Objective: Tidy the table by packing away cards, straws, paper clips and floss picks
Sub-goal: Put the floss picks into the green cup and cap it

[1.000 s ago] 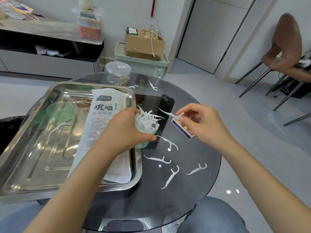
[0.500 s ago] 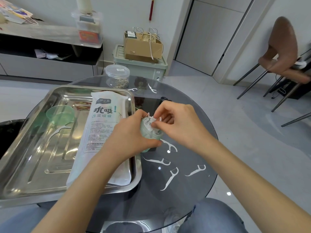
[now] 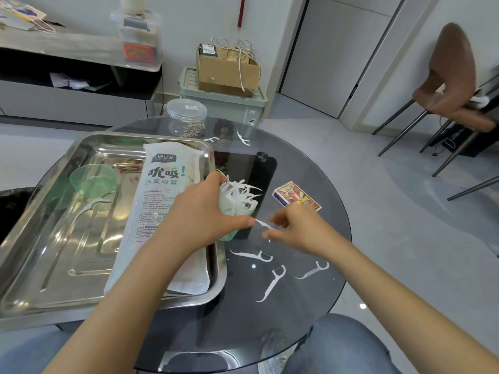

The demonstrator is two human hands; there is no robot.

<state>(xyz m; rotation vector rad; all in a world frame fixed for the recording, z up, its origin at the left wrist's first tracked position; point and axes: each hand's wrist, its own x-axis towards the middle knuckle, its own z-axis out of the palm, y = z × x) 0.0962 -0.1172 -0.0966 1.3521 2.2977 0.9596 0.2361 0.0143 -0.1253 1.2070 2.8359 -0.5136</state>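
My left hand (image 3: 201,214) grips a small green cup (image 3: 234,209) stuffed with white floss picks, at the steel tray's right edge. Just right of it, my right hand (image 3: 294,228) pinches one floss pick (image 3: 263,224) lying on the glass table (image 3: 318,168). Three more loose floss picks (image 3: 253,255) lie nearer me on the glass, and two lie at the far side (image 3: 244,139). A card box (image 3: 295,197) rests beyond my right hand. A white straw bag (image 3: 164,201) lies in the steel tray (image 3: 54,233). A clear jar of paper clips (image 3: 186,118) stands at the far edge.
In the tray lie a green lid (image 3: 91,178) and one floss pick (image 3: 90,207). A black bin (image 3: 13,206) stands to the left. A storage box with a carton (image 3: 224,85) sits behind the table, a brown chair (image 3: 453,85) to the right.
My right hand put a floss pick into the cup, then moved down and right to the glass and took hold of another pick. The card box is uncovered again.
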